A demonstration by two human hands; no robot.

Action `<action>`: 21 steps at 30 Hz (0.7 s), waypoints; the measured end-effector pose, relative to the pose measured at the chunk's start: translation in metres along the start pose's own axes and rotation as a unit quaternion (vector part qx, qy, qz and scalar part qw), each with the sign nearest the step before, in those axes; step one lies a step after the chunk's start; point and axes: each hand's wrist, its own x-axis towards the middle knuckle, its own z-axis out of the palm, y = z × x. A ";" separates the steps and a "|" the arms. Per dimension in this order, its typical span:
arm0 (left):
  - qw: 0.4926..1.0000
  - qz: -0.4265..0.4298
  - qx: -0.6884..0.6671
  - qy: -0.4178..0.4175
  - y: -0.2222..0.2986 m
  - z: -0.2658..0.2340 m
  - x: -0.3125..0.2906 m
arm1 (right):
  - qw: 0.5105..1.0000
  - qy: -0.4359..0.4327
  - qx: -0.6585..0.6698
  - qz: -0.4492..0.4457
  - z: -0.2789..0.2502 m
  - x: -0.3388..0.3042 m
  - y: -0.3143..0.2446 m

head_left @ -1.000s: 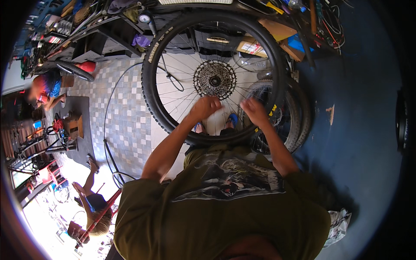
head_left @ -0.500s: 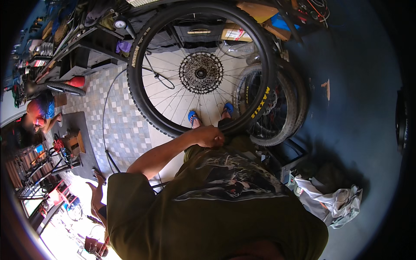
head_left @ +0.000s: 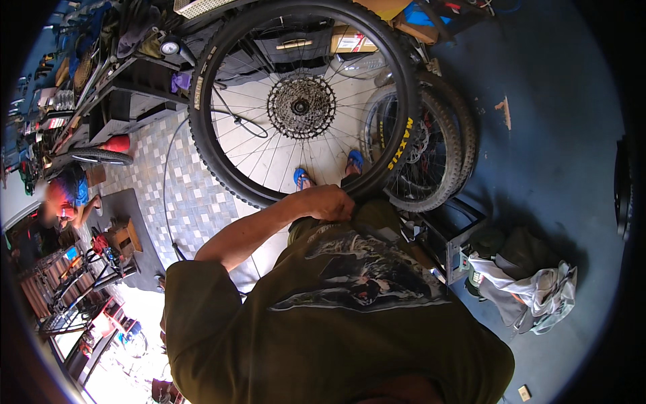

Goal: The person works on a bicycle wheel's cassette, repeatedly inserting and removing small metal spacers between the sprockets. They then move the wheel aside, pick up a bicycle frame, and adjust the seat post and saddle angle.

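A large bicycle wheel (head_left: 398, 73) with a black knobby tire lies across the view before me, its face toward me. The cassette (head_left: 301, 108) sits at its hub, and thin spokes fan out to the rim. My left hand (head_left: 328, 203) is closed in a fist at the near edge of the tire, close to my shirt. Whatever its curled fingers hold is hidden. My right hand is out of sight. Below the wheel, my feet in blue flip-flops (head_left: 303, 176) show between the spokes.
More bicycle wheels (head_left: 441, 175) lean at the right beside a metal frame (head_left: 464, 222). Grey cloth (head_left: 531, 296) is heaped farther right. A black cable (head_left: 163, 195) runs over the tiled floor. Another person (head_left: 64, 195) crouches at the left near a cardboard box (head_left: 124, 239). A pressure gauge (head_left: 170, 48) stands upper left.
The wheel has shifted slightly left and away from me. My left hand has slid a little to the right along its near edge and stays closed. The view has tilted slightly.
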 end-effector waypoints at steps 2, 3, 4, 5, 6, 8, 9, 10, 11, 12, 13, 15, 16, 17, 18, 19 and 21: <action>1.000 -0.024 -0.002 -0.001 0.006 0.000 -0.003 | 1.000 -0.004 0.001 -0.008 -0.002 0.000 0.003; 0.999 -0.033 0.013 0.004 0.010 0.002 -0.005 | 1.000 -0.006 0.000 -0.013 -0.005 -0.001 0.004; 0.999 -0.041 0.029 0.007 0.013 0.003 -0.006 | 1.000 -0.008 0.001 -0.019 -0.007 -0.001 0.005; 0.999 -0.032 0.037 0.011 0.010 0.006 -0.006 | 1.000 -0.010 0.001 -0.024 -0.010 -0.001 0.006; 0.999 -0.023 0.046 0.016 0.005 0.009 -0.005 | 0.999 -0.014 0.000 -0.033 -0.014 -0.001 0.007; 0.998 -0.006 0.060 0.024 0.005 0.010 -0.007 | 0.999 -0.018 -0.001 -0.051 -0.023 0.001 0.013; 0.997 0.002 0.065 0.029 0.005 0.011 -0.009 | 0.998 -0.022 -0.002 -0.066 -0.028 0.002 0.015; 0.997 0.007 0.069 0.032 0.007 0.012 -0.013 | 0.996 -0.026 -0.004 -0.082 -0.035 0.005 0.020; 0.997 0.000 0.067 0.039 0.008 0.013 -0.017 | 0.995 -0.027 -0.006 -0.096 -0.047 0.007 0.029; 0.997 -0.006 0.064 0.047 0.009 0.015 -0.021 | 0.993 -0.030 -0.009 -0.113 -0.058 0.010 0.036; 0.996 -0.015 0.066 0.055 0.010 0.016 -0.026 | 0.990 -0.042 -0.007 -0.134 -0.067 0.015 0.038; 0.996 -0.023 0.071 0.049 0.014 0.011 -0.036 | 0.983 -0.067 -0.003 -0.170 -0.065 0.006 0.025; 0.995 -0.037 0.076 0.054 0.016 0.012 -0.040 | 0.975 -0.106 -0.012 -0.197 -0.049 0.000 -0.013; 0.995 -0.047 0.046 0.078 0.012 0.018 -0.044 | 0.964 -0.146 -0.026 -0.219 -0.027 -0.013 -0.069; 0.995 -0.048 0.017 0.090 0.008 0.024 -0.046 | 0.969 -0.153 -0.021 -0.192 -0.024 -0.020 -0.078; 0.993 -0.052 -0.010 0.105 0.005 0.028 -0.049 | 0.973 -0.163 -0.016 -0.164 -0.021 -0.023 -0.086; 0.989 -0.052 -0.039 0.133 0.001 0.036 -0.052 | 0.975 -0.153 -0.033 -0.159 -0.017 -0.023 -0.088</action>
